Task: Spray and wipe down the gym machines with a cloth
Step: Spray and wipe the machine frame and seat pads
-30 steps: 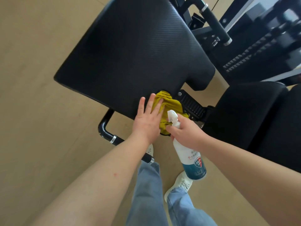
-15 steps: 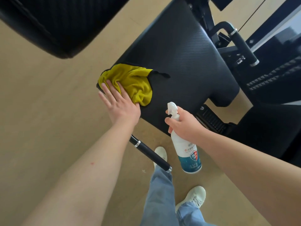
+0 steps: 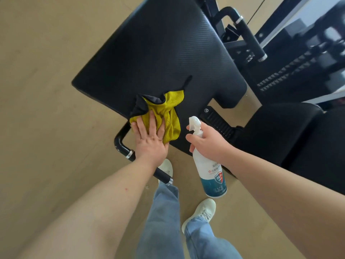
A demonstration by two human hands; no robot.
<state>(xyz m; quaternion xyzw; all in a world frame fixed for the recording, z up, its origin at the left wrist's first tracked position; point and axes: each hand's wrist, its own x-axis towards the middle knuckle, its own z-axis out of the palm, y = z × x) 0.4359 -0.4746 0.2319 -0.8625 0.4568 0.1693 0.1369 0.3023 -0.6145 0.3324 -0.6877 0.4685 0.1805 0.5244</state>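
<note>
The left hand (image 3: 149,141), fingers spread flat, pressed a yellow cloth (image 3: 164,116) against the near edge of a black padded seat (image 3: 158,58), while the right hand (image 3: 209,143) gripped a white spray bottle (image 3: 209,172) just beside it.

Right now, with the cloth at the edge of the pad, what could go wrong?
1. The cloth sits at the near edge of the pad under the flat left hand; a stroke toward the body may drag it off.
2. The right hand holds the bottle, nozzle seemingly toward the left hand; a squeeze might wet skin instead.
</note>
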